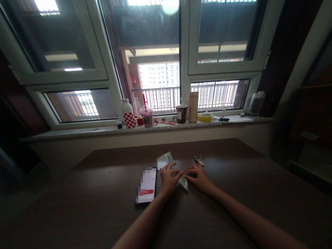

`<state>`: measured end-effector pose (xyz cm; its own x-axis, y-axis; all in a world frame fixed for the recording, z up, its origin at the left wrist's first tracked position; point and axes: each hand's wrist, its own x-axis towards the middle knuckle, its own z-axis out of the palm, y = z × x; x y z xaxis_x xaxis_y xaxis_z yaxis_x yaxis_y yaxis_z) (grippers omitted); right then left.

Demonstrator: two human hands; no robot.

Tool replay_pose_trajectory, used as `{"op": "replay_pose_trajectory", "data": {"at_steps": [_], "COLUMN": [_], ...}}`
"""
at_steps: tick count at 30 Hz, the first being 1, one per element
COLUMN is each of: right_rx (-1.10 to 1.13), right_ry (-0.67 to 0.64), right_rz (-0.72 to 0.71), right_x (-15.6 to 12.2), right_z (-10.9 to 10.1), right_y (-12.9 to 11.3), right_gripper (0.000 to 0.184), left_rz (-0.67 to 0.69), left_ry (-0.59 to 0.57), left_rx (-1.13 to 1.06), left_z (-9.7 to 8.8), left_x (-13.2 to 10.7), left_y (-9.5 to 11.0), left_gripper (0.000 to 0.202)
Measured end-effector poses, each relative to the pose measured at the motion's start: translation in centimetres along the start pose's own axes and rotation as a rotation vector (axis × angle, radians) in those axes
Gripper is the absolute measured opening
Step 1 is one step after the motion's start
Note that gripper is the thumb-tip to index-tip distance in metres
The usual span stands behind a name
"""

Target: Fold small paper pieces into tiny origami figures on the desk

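Observation:
A small pale folded piece of paper (184,183) with a pointed end lies between my two hands on the brown table. My left hand (169,178) has its thumb and index finger closed on the paper's upper left side, its other fingers bent towards a green and white printed sheet (164,159). From the right, my right hand (199,176) pinches the paper's upper edge with thumb and fingertips. Just beyond that hand sits a small folded colourful paper piece (199,161). To the left of my left hand lies a phone (147,186) with its screen lit.
The table (103,214) reaches towards a windowsill (109,131). On the sill stand a checkered bottle (129,114), a pink cup with a straw (147,116), a dark drink cup (181,114), a tan flask (193,107), a yellow tape roll (205,118) and black scissors (223,119).

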<state>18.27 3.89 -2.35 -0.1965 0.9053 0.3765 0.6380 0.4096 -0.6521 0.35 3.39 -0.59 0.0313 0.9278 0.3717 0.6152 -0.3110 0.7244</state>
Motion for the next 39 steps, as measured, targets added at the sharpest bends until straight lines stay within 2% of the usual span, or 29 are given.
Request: {"op": "replay_pose_trajectory", "data": {"at_steps": [7, 11, 17, 27, 39], "right_rx": [0.0, 0.014, 0.04, -0.067, 0.006], "right_ry": [0.015, 0.045, 0.068, 0.003, 0.011], "right_rz": [-0.005, -0.029, -0.072, 0.018, 0.019], "right_x": [-0.01, 0.04, 0.14, 0.04, 0.16], "right_z": [0.27, 0.4, 0.39, 0.34, 0.1], "right_y": [0.24, 0.54, 0.55, -0.14, 0.22], "right_gripper": [0.009, 0.007, 0.013, 0.007, 0.013], "left_rz": [0.02, 0.049, 0.063, 0.026, -0.02], "left_ry": [0.101, 0.084, 0.052, 0.086, 0.087], "left_rx": [-0.031, -0.038, -0.032, -0.033, -0.034], "left_z": [-0.29, -0.34, -0.07, -0.18, 0.07], "left_x": [-0.19, -0.29, -0.12, -0.11, 0.09], "left_y": [0.18, 0.31, -0.14, 0.05, -0.21], "left_gripper": [0.002, 0.005, 0.008, 0.007, 0.016]}}
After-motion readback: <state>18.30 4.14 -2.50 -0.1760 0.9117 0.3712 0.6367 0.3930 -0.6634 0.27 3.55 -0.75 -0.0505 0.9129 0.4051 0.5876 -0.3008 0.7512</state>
